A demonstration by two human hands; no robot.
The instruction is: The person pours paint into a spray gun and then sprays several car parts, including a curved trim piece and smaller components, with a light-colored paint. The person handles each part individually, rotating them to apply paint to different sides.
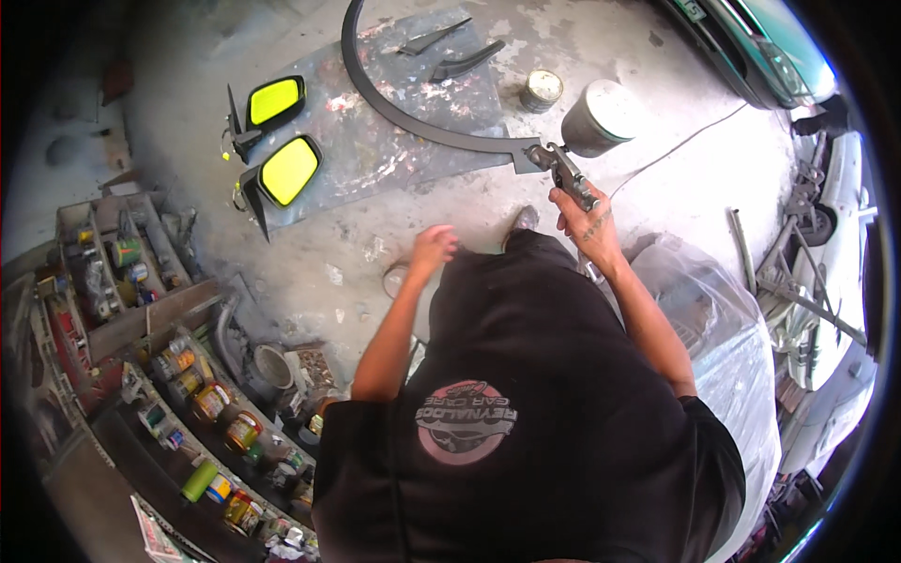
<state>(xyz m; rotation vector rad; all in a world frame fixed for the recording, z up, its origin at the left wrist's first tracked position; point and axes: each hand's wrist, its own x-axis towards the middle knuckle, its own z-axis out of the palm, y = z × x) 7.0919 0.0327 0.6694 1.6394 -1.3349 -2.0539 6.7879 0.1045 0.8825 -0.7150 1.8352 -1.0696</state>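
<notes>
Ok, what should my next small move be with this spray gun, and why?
Probably sweep the spray gun left along the curved dark strip: your right hand holds the gun, and its front end appears close to the strip's right end.

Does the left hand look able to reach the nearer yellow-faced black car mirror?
Probably, with a lean: the left hand looks empty, and nothing visible blocks that yellow-faced black mirror.

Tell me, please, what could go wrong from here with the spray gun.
The spray gun appears close to the curved black trim, so a slip might knock or scuff it. The right hand holding the gun is bare, so any spray could settle on its skin.
</notes>
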